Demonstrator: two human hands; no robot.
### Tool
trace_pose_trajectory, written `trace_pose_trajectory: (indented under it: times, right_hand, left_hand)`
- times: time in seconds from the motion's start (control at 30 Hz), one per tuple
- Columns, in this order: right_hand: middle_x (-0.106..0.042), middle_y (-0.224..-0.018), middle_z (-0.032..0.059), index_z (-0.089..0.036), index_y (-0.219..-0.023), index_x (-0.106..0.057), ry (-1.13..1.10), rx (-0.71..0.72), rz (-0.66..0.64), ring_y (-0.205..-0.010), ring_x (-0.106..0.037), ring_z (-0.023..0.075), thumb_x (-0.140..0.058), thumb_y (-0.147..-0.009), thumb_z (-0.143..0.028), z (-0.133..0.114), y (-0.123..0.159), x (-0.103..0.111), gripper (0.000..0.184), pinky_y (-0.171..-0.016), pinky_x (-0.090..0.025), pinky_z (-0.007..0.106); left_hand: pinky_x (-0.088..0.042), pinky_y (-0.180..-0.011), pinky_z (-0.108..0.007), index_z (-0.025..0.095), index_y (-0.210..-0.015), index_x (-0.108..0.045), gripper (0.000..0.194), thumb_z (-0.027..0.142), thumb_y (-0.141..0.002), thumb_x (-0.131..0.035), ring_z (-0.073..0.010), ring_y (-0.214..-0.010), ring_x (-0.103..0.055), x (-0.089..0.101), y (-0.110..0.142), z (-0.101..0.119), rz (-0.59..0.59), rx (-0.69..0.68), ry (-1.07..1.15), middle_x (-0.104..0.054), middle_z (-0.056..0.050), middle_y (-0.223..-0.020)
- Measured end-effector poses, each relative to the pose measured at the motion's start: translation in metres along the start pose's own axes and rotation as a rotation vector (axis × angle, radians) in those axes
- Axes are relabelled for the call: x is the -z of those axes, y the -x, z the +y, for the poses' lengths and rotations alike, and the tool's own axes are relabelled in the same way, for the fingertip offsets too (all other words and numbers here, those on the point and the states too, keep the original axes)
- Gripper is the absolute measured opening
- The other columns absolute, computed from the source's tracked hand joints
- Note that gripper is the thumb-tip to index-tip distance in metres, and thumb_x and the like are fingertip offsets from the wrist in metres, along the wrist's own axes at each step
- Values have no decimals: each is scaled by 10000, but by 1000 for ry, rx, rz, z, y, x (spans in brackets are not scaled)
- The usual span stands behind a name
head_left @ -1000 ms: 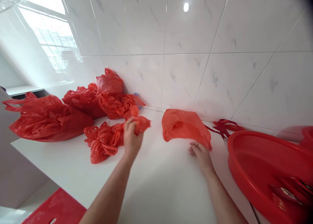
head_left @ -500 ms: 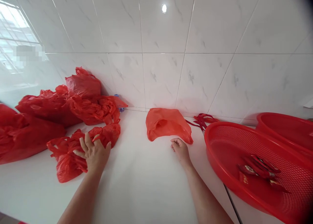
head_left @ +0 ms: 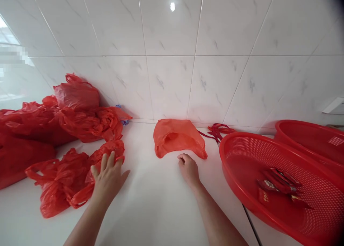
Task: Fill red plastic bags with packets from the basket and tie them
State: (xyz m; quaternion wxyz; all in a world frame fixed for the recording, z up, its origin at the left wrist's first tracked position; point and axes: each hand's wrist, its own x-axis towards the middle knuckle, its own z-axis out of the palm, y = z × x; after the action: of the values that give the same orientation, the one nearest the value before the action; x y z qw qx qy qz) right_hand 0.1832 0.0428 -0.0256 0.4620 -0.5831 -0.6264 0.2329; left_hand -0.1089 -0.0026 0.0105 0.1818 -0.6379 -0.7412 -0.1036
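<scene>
My left hand [head_left: 109, 178] is open, fingers spread, at the right side of a knotted bundle of red plastic bags [head_left: 63, 181]. Its fingertips overlap the bundle's right-hand part; whether they press on it I cannot tell. My right hand [head_left: 189, 169] is closed with fingers curled in, and nothing shows in it. It rests on the white table [head_left: 150, 203] just in front of a light red plastic bag [head_left: 178, 131]. That bag lies fairly flat near the wall, its mouth facing me and partly agape.
Several full red bags [head_left: 77, 93] are piled at the left against the tiled wall [head_left: 172, 85]. To the right stands a red mesh basket [head_left: 248, 167] holding small red packets [head_left: 279, 181]. A second red basket [head_left: 309, 131] is behind it. Dark red ribbons [head_left: 219, 131] lie by the wall.
The view has turned slightly right. The bag bundle has shifted a little left and nearer to me, and my left hand now sits further right over it. My right hand stays closed by the flat bag.
</scene>
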Motion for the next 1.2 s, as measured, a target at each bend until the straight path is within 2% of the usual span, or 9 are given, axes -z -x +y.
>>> trace_pose_trajectory:
  times: [0.23,0.37,0.43,0.57,0.67,0.73,0.87,1.0,1.2]
  right_hand:
    - [-596,-911,61,-226,-933,-625,239,252,88,-872,-544,205,-394,-807,-90,-6,-24,-23,296,-732,-449,327]
    - [-558,-1078,102,-213,-1081,-601,325,292,148,-1024,-508,249,-445,-796,-93,-9,-48,-43,347,-864,-435,397]
    - [-532,-1165,117,-201,-1148,-573,329,287,158,-1111,-471,264,-461,-799,-113,-10,-59,-51,377,-927,-412,418]
    - [-484,-1287,132,-172,-1266,-488,300,281,139,-1222,-408,266,-457,-813,-155,-10,-73,-60,455,-1009,-362,427]
    - [-484,-1314,125,-171,-1301,-451,279,280,116,-1246,-399,267,-457,-809,-175,-9,-78,-64,492,-1024,-350,427]
    - [-468,-1347,124,-172,-1323,-430,280,268,89,-1267,-387,273,-464,-808,-191,-8,-80,-65,516,-1032,-339,429]
    - [-412,-1413,134,-172,-1373,-370,285,222,14,-1292,-378,291,-471,-817,-238,-4,-80,-66,568,-1013,-348,431]
    - [-403,-1418,142,-162,-1386,-331,297,227,-33,-1232,-447,272,-439,-837,-257,-4,-86,-62,567,-938,-395,383]
    - [-633,-1101,107,-189,-1172,-525,428,188,-81,-967,-564,244,-482,-804,-243,-13,-105,-68,374,-817,-408,348]
  left_hand:
    - [-336,-1005,-585,396,-1068,-590,330,498,-792,-440,-308,-1355,-300,-14,50,-38,85,66,148,-454,39,-1399]
    - [-350,-1019,-554,319,-1156,-591,422,450,-772,-477,-335,-1350,-302,-26,44,-48,-23,117,203,-464,-50,-1386]
    - [-280,-1064,-562,278,-1130,-609,384,401,-792,-476,-337,-1359,-278,-22,38,-45,51,116,201,-452,-87,-1382]
    - [-314,-1065,-507,277,-1037,-611,246,300,-804,-534,-306,-1268,-416,-13,30,-13,339,-57,362,-490,-87,-1300]
    - [-423,-987,-457,271,-1179,-520,361,272,-820,-550,-281,-1251,-435,-18,19,34,271,-289,533,-429,-101,-1360]
    - [-415,-990,-491,258,-1363,-340,584,296,-823,-557,-303,-1332,-328,-26,6,67,177,-350,578,-294,-131,-1464]
    - [-319,-1044,-560,270,-1443,-155,722,288,-840,-550,-320,-1401,-157,-40,-31,117,243,-360,669,-95,-147,-1531]
    - [-314,-1070,-520,248,-1427,-229,645,276,-853,-522,-296,-1411,-129,-46,-61,139,197,-277,844,-43,-121,-1539]
    - [-278,-1104,-471,273,-1454,-178,646,370,-886,-468,-244,-1410,-164,-57,-78,142,90,-206,1013,-153,-88,-1534]
